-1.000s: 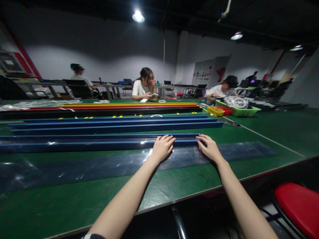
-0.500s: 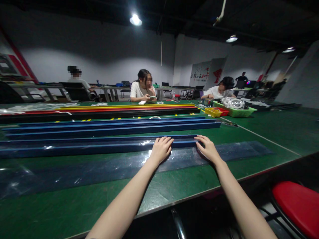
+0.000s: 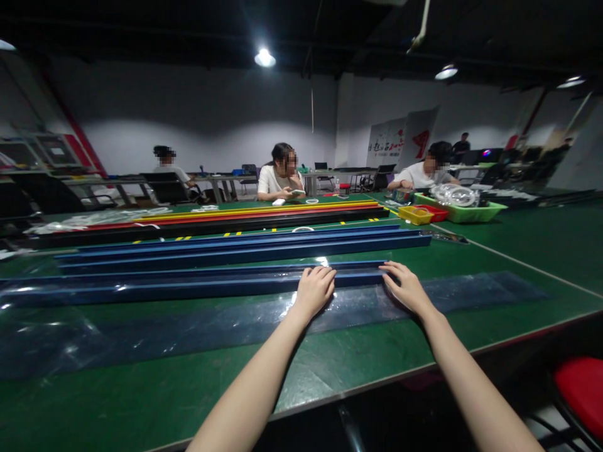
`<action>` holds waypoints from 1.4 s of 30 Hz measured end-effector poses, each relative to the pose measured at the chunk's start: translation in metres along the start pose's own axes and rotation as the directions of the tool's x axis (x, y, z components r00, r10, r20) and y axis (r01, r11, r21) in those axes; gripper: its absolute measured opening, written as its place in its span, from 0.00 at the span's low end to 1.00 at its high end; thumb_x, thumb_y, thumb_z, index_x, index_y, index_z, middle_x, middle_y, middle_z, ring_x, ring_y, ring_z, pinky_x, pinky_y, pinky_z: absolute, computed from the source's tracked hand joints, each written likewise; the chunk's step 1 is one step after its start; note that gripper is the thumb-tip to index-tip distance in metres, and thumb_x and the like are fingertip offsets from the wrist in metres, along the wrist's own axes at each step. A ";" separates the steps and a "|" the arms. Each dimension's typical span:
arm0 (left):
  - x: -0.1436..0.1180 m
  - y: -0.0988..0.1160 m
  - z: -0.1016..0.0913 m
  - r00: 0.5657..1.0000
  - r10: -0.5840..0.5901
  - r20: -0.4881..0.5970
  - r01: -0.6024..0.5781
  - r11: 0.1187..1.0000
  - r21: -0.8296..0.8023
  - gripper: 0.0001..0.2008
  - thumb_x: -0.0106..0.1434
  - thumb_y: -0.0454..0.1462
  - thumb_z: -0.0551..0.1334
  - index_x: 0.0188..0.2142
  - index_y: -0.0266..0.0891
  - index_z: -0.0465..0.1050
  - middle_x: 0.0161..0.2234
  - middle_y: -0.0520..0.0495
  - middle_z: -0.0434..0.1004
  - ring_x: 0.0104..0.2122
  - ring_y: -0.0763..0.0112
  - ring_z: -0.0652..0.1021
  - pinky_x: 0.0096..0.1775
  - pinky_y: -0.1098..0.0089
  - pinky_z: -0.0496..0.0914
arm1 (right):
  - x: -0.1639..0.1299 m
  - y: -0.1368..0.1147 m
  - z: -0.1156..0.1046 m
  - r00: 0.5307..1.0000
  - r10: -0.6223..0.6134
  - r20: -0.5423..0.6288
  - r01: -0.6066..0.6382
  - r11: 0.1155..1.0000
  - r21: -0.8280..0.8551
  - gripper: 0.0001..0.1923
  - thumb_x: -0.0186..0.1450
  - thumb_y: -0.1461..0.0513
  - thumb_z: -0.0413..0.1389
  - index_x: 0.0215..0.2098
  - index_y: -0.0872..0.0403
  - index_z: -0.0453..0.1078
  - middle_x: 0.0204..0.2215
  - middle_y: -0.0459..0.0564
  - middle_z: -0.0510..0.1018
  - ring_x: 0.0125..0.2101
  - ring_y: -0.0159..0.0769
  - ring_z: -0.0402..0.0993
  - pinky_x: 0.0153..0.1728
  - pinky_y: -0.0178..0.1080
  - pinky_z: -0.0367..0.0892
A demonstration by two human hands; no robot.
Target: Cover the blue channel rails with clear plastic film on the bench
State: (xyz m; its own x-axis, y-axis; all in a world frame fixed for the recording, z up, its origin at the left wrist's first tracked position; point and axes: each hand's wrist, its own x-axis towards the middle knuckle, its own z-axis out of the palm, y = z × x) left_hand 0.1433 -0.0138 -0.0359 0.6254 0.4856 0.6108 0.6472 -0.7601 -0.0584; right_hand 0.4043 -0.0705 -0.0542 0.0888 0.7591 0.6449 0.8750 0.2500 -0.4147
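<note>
Blue rail [image 3: 188, 285]: left hand [image 3: 315, 290] and right hand [image 3: 406, 287] rest on its right end, fingers flat, unclenched; plastic sleeve [image 3: 471, 289] just beside rail.

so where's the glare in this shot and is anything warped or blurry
Head view: ceiling lamps flare white; their glare glints off the clear plastic sheet and the nearest blue rail beside the left hand and right hand. The wide lens bows the green table edge and stretches the forearms. Faces behind are pixelated, the room's upper part dark.
</note>
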 end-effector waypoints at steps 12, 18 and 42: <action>0.000 -0.005 0.002 0.999 0.023 -0.022 -0.022 0.999 0.027 0.12 0.63 0.34 0.53 0.46 0.42 0.67 0.45 0.47 0.73 0.45 0.68 0.70 0.43 0.65 0.62 | 0.001 0.009 0.004 1.000 0.013 0.007 -0.013 0.999 0.038 0.16 0.62 0.60 0.45 0.41 0.50 0.73 0.46 0.52 0.73 0.49 0.39 0.65 0.52 0.48 0.61; 0.001 -0.004 0.001 1.000 0.005 0.008 -0.006 1.000 0.025 0.11 0.64 0.35 0.52 0.44 0.42 0.68 0.44 0.48 0.74 0.42 0.69 0.71 0.41 0.66 0.63 | 0.002 0.007 0.003 0.999 0.022 0.025 -0.022 1.000 0.018 0.17 0.62 0.60 0.45 0.40 0.52 0.73 0.45 0.53 0.73 0.49 0.39 0.66 0.52 0.47 0.61; 0.008 0.001 -0.009 0.979 -0.087 0.184 0.085 0.996 0.016 0.16 0.68 0.40 0.45 0.39 0.40 0.70 0.36 0.48 0.76 0.37 0.68 0.73 0.39 0.67 0.60 | 0.001 0.002 -0.001 0.977 0.192 0.093 -0.193 0.981 0.012 0.16 0.60 0.55 0.46 0.37 0.54 0.71 0.38 0.53 0.76 0.40 0.39 0.71 0.45 0.41 0.62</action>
State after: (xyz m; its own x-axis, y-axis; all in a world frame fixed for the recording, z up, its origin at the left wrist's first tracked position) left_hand 0.1450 -0.0144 -0.0242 0.6365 0.6208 0.4577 0.7051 -0.7088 -0.0191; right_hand 0.4069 -0.0698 -0.0534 0.2101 0.8454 0.4910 0.8354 0.1057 -0.5394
